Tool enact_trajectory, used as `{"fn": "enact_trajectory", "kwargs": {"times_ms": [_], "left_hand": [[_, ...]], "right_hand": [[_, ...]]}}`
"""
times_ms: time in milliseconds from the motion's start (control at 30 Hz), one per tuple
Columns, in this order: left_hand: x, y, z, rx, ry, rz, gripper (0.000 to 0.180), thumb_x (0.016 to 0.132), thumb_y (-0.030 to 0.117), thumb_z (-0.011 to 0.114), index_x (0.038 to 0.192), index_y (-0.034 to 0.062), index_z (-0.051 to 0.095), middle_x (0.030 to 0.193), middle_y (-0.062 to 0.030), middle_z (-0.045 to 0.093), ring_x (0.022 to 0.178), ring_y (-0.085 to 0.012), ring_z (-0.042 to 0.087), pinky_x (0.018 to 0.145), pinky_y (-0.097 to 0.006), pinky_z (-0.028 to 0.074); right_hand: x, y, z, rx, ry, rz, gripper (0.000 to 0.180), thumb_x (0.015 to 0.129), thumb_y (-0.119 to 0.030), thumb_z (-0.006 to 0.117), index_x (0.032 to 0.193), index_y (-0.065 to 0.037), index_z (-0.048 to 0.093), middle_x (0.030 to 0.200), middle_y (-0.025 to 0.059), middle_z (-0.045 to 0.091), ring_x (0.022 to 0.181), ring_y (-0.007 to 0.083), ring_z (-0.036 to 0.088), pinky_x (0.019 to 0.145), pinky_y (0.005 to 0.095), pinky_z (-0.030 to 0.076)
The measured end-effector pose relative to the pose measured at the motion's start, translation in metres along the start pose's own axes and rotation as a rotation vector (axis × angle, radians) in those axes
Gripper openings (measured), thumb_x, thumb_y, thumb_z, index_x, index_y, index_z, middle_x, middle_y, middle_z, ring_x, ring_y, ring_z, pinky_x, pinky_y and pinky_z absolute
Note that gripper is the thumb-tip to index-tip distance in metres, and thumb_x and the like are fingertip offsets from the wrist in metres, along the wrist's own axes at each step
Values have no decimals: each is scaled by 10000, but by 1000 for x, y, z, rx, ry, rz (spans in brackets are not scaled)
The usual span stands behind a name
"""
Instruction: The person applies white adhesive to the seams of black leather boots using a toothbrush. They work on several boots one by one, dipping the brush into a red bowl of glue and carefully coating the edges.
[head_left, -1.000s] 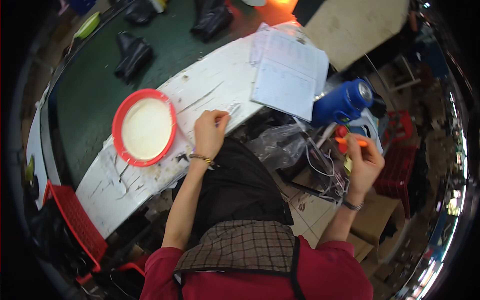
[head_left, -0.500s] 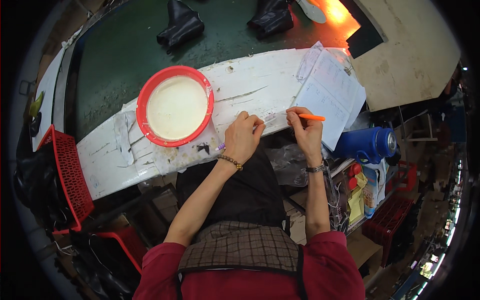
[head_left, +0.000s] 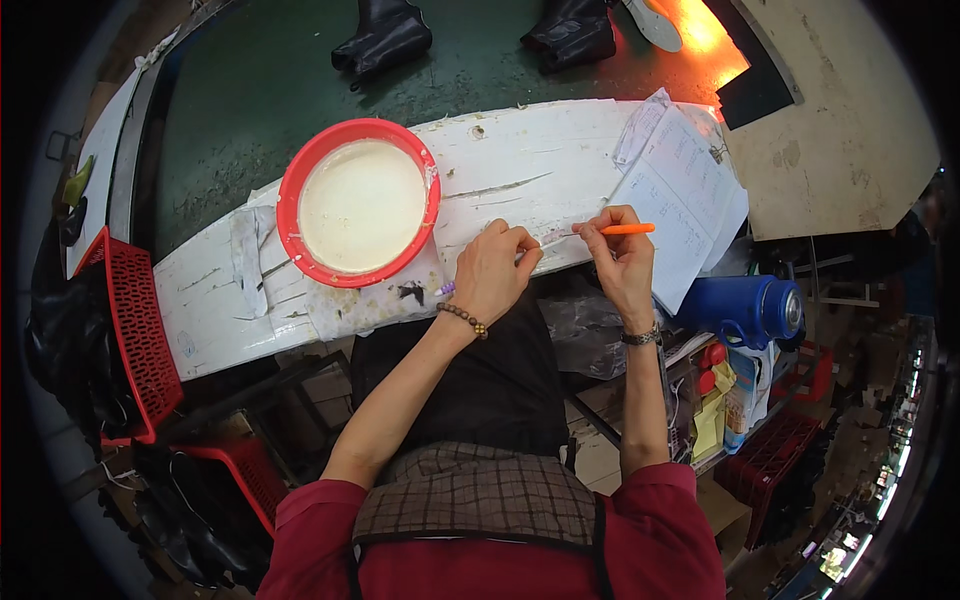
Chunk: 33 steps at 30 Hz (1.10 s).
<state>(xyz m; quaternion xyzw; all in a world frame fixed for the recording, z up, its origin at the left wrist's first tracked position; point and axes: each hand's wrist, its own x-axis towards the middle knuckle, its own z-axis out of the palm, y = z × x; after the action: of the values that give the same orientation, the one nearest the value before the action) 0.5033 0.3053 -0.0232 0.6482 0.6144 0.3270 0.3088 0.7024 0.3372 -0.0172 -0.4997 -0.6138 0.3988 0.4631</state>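
My right hand (head_left: 625, 262) is closed round an orange pen (head_left: 630, 229) above the near edge of the white worktop. My left hand (head_left: 492, 268) rests at that same edge, its fingers curled in and thumb close to the forefinger; whatever they pinch is hidden. A purple-and-white striped stick (head_left: 445, 288) pokes out beside the left wrist, and I cannot tell if that hand holds it. Left of this hand stands a red bowl (head_left: 290, 215) of creamy pale liquid. Sheets of paper with handwriting (head_left: 672, 190) lie just beyond my right hand.
Black boots (head_left: 385, 45) stand on the dark green surface (head_left: 230, 110) beyond the white board (head_left: 500, 150), near a pale insole-shaped piece (head_left: 655, 22). A blue flask (head_left: 735, 305) lies at the right. Red crates (head_left: 145, 340) with black items flank the left side.
The whole view has shifted slightly, moving the bowl and boots a little to the right. Both hands keep nearly the same place and grip.
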Motion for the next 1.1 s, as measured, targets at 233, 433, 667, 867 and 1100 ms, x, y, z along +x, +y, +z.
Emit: {"fn": "enact_trajectory", "kwargs": {"times_ms": [233, 433, 667, 867, 1100], "left_hand": [[2, -4, 0, -21, -11, 6, 143, 860, 178, 758, 889, 39, 750, 816, -118, 652, 760, -285, 670, 702, -402, 528], [2, -4, -2, -36, -17, 23, 148, 858, 182, 751, 879, 35, 752, 800, -136, 652, 757, -298, 670, 705, -407, 525], [6, -6, -3, -38, -17, 9, 151, 852, 185, 747, 874, 36, 757, 798, -144, 652, 766, -307, 670, 702, -416, 520], [4, -7, -3, -42, -14, -2, 162, 844, 189, 751, 865, 28, 755, 793, -144, 653, 761, -308, 667, 700, -416, 520], [5, -5, -1, -11, -20, 27, 151, 846, 179, 754, 866, 30, 753, 822, -150, 675, 775, -303, 685, 713, -403, 535]], "right_hand": [[-2, -4, 1, -304, -165, -176, 112, 898, 10, 710, 958, 12, 615, 830, 98, 649, 714, 164, 650, 670, 279, 524], [-17, 8, 14, -390, -54, -442, 232, 813, 97, 699, 1014, -7, 646, 933, 147, 703, 806, 333, 702, 714, 358, 563], [-23, 19, 19, -139, 251, -201, 111, 942, 66, 659, 1036, 14, 632, 950, 110, 689, 906, 196, 719, 792, 310, 593], [-14, -4, 5, 64, 71, -49, 61, 959, 43, 656, 980, 20, 603, 894, 68, 673, 838, 125, 685, 767, 256, 562], [-5, 0, -4, -217, -155, -53, 110, 934, 21, 662, 1014, -18, 598, 874, 49, 676, 749, 125, 669, 680, 253, 516]]}}
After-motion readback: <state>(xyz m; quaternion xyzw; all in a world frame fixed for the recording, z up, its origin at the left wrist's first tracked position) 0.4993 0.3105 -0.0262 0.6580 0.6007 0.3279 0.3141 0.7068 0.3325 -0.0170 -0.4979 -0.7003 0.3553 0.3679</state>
